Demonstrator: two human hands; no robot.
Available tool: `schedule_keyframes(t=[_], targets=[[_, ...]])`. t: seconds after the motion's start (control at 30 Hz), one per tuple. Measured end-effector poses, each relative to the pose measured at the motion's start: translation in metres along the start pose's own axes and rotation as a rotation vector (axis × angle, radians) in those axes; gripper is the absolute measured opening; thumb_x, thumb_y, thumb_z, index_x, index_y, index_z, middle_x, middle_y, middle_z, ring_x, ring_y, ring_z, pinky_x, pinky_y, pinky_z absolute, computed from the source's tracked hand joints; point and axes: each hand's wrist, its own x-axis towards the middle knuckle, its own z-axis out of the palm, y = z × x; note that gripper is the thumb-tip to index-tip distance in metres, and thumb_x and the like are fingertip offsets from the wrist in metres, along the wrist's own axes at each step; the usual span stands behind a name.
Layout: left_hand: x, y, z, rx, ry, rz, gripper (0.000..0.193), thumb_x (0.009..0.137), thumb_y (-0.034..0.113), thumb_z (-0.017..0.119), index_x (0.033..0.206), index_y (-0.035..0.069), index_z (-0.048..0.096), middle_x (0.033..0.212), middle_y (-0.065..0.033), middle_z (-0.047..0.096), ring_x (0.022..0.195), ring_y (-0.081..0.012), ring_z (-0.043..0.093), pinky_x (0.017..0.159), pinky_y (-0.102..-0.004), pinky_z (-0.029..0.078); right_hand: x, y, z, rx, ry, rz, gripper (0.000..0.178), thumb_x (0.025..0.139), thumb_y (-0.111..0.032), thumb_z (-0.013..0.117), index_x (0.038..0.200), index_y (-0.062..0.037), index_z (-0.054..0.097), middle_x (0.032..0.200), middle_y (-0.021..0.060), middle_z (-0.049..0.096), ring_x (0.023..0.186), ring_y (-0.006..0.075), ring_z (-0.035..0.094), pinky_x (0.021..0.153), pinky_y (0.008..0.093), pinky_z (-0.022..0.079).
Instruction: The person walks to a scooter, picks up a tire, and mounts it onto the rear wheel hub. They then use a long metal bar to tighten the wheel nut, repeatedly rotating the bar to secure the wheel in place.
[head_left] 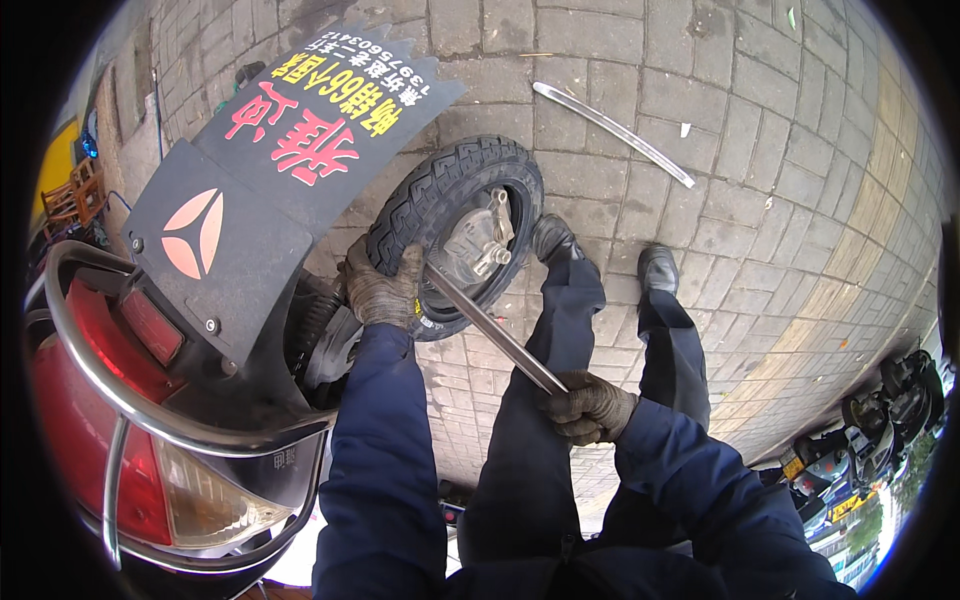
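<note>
A black knobbly tyre (405, 195) on a wheel with a metal hub (480, 240) stands tilted between the scooter's rear and my boot. My left hand (385, 287), in a grey-brown work glove, is closed on the tyre's near left side, thumb on the sidewall. My right hand (590, 408), gloved alike, grips the lower end of a long flat metal tyre lever (490, 330). The lever slants up and left, its far end at the tyre's inner edge beside my left thumb; whether it sits under the bead, I cannot tell.
At left stands a scooter with red tail light (100, 440), chrome guard bar (95, 370) and black mud flap (215, 225). Another tyre lever (615, 135) lies on the paving bricks (750, 190) beyond my boots (657, 270). Parked motorbikes (880, 420) appear at far right.
</note>
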Motion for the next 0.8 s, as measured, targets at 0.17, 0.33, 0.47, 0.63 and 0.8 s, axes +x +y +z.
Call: schedule_keyframes(t=[0.17,0.33,0.47,0.63,0.8], targets=[[0.005,-0.009,0.002,-0.060,0.004,0.039,0.099,0.060,0.063,0.083,0.129,-0.001,0.049,0.117,-0.0281,0.056,0.112,-0.0438,0.053,0.095,-0.0506,0.043,-0.001,0.016,0.031,-0.110,0.217,0.003,0.023,0.089,-0.015,0.066,0.106,-0.0110,0.051,0.061,-0.0057,0.036,0.040,0.0032,0.031,0.034,0.0211,0.024],[0.009,-0.021,0.005,-0.141,-0.022,0.060,0.102,0.060,0.064,0.083,0.129,-0.002,0.049,0.119,-0.0272,0.057,0.112,-0.0424,0.054,0.096,-0.0493,0.044,0.004,0.026,0.066,-0.123,0.263,-0.023,0.022,0.088,-0.016,0.067,0.102,-0.0093,0.052,0.063,-0.0053,0.038,0.041,0.0037,0.033,0.035,0.0212,0.027],[0.019,-0.036,0.014,-0.314,-0.052,0.060,0.102,0.061,0.063,0.083,0.130,-0.003,0.048,0.119,-0.0249,0.057,0.112,-0.0384,0.056,0.096,-0.0472,0.046,0.009,0.036,0.087,-0.097,0.314,-0.060,0.020,0.088,-0.018,0.067,0.096,-0.0067,0.052,0.063,-0.0032,0.041,0.040,0.0050,0.035,0.034,0.0222,0.027],[0.033,-0.042,0.023,-0.552,-0.102,0.056,0.094,0.064,0.053,0.086,0.129,-0.003,0.048,0.118,-0.0192,0.058,0.111,-0.0299,0.057,0.094,-0.0415,0.048,0.018,0.039,0.120,-0.106,0.420,-0.033,0.024,0.091,-0.023,0.067,0.091,-0.0051,0.051,0.060,-0.0021,0.041,0.039,0.0071,0.036,0.033,0.0242,0.027],[0.035,-0.037,0.019,-0.700,-0.128,0.065,0.081,0.069,0.041,0.088,0.126,-0.003,0.050,0.116,-0.0134,0.062,0.103,-0.0232,0.060,0.092,-0.0367,0.048,0.019,0.023,0.165,-0.064,0.440,-0.076,0.024,0.092,-0.021,0.064,0.090,-0.0052,0.047,0.058,-0.0027,0.038,0.039,0.0084,0.037,0.034,0.0253,0.029]])
